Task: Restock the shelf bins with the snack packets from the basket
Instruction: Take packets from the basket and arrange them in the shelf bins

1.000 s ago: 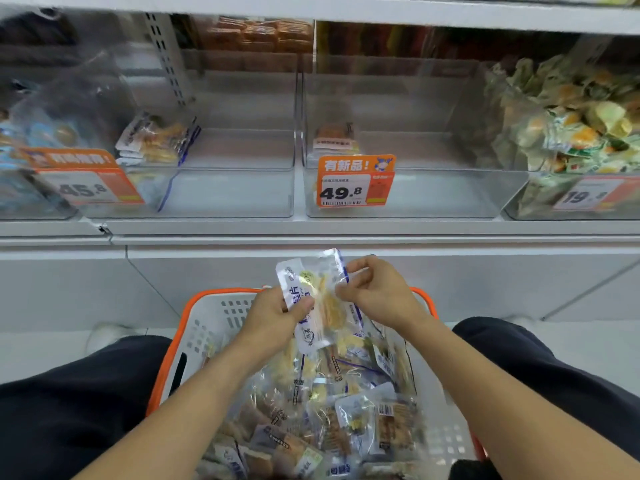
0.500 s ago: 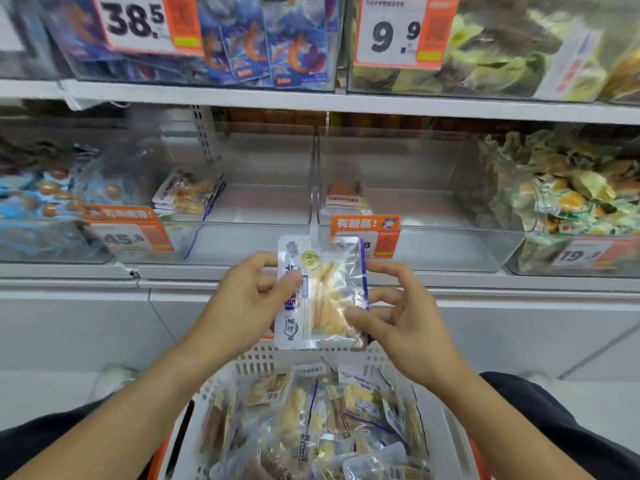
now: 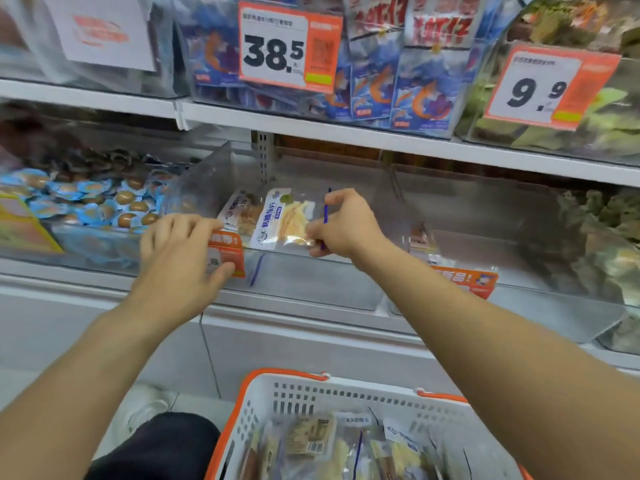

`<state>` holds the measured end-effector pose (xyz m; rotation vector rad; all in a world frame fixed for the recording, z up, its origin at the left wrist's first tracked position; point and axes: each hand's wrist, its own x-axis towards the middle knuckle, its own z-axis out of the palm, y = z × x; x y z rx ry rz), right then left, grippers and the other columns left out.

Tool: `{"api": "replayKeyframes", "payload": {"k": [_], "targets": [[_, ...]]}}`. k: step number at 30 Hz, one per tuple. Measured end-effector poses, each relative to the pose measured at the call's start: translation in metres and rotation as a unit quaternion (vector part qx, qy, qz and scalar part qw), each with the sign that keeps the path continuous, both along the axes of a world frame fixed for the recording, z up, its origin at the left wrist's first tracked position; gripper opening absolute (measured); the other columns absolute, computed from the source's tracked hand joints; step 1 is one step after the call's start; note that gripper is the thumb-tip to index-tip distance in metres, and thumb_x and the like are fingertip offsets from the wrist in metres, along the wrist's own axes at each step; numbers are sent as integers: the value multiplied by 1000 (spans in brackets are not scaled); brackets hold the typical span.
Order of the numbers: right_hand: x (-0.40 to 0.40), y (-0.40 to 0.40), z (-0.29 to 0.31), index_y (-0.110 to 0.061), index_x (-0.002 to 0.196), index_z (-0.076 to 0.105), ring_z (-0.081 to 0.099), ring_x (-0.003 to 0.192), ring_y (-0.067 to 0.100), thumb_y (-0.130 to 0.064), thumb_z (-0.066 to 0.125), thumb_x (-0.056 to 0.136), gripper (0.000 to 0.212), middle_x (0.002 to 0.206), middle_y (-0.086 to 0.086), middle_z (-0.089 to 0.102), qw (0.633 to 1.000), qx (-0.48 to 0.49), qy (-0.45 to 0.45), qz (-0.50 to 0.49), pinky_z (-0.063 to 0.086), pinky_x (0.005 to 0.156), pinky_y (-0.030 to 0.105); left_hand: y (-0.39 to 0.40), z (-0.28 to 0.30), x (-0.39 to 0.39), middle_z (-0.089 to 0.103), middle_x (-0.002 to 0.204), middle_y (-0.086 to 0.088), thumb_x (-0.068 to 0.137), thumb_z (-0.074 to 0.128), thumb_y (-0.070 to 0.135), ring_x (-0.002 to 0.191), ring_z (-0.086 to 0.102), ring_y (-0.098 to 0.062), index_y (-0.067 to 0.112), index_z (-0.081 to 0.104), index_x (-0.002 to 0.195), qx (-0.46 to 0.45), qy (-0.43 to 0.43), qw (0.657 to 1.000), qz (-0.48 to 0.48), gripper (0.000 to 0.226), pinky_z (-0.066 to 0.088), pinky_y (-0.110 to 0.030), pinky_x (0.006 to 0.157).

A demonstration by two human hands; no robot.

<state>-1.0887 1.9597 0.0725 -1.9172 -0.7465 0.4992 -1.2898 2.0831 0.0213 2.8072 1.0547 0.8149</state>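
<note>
From the head view, the right hand [image 3: 346, 225] pinches the right end of a clear snack packet [image 3: 285, 221], blue and white on its left part with pale yellow pieces showing through, held over the front edge of a clear shelf bin [image 3: 311, 282] on the middle shelf. A few like packets [image 3: 239, 211] already lie at the bin's left side, just behind the held one. The left hand [image 3: 183, 251] hangs in front of the bin's left front corner with fingers loosely spread, holding nothing, and covers part of an orange price tag [image 3: 227, 252] there; only an "8" can be read. To the left, a bin holds blue-wrapped brown eggs [image 3: 86, 202]. On the shelf above, blue shrimp-printed packets [image 3: 415, 91] stand behind a tag [image 3: 289, 46] reading 38.5, and a tag [image 3: 550, 86] at the right reads 9.9 before greenish packets. Along the bottom edge, a white basket [image 3: 311, 396] with an orange rim holds more snack packets; their writing is too small to read.
</note>
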Motion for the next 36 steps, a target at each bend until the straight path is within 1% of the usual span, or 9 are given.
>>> {"api": "replayKeyframes", "payload": {"k": [3,8,14,18,23,26,28,31,36], "targets": [[0,45,-14,-3,101,53,71,86,35,-6,81,75,38,96,19,67,990,-133,-36,37,62,71,44,5,-7,0,51,119,-7,77,80,31,120,35,-30,17,57,122,25,-37,999,-26,52,32,-49,99],[-14,82,-22,-6,81,62,69,60,16,-2,71,85,11,74,12,71,952,-271,-18,139,62,70,28,6,-12,4,51,116,-7,76,81,27,117,37,-29,15,57,118,33,-76,996,-35,49,35,-48,98],[-22,104,-26,-11,95,73,75,86,26,-31,72,90,21,104,13,74,872,-385,-96,286,60,87,41,1,-15,5,51,117,-8,77,79,30,122,40,-33,13,56,115,40,-75,996,-8,47,39,-52,100],[-6,82,-9,-6,86,67,74,79,28,-24,56,95,23,88,12,75,869,-336,-283,228,62,78,43,2,-15,4,53,122,-9,78,79,30,127,39,-34,14,56,120,45,-72,996,-5,50,35,-53,104],[-17,-21,-1,-15,97,69,60,72,12,-19,63,91,10,74,-9,63,908,-10,-400,126,48,71,28,-8,-7,6,46,141,-15,79,73,30,142,27,-35,10,51,132,63,-135,989,-17,61,22,-55,113],[-32,-91,-30,-17,94,64,56,60,13,-15,68,87,9,69,-10,61,915,90,-377,113,44,63,19,-37,3,11,56,120,-15,83,63,18,117,48,-35,4,58,114,130,-229,959,-101,35,37,-46,96],[-34,-128,-67,-19,97,63,58,59,14,-16,70,86,13,72,-11,60,931,52,-338,129,45,60,19,-64,-4,20,61,98,-9,86,59,10,89,56,-28,5,60,101,66,-239,950,-191,16,45,-42,78],[-30,-174,-132,-23,101,63,58,60,6,-23,70,86,16,78,-15,59,945,-72,-275,165,46,62,25,-113,-43,33,64,79,3,90,58,17,74,59,-23,15,60,99,-153,-70,961,-218,10,50,-39,68],[-13,-227,-219,-18,125,59,59,97,15,-34,67,90,40,114,1,58,890,-355,-193,210,49,89,34,-178,-136,36,65,104,-8,95,51,27,93,61,-28,12,59,108,-234,305,893,-234,22,49,-34,76]]}}
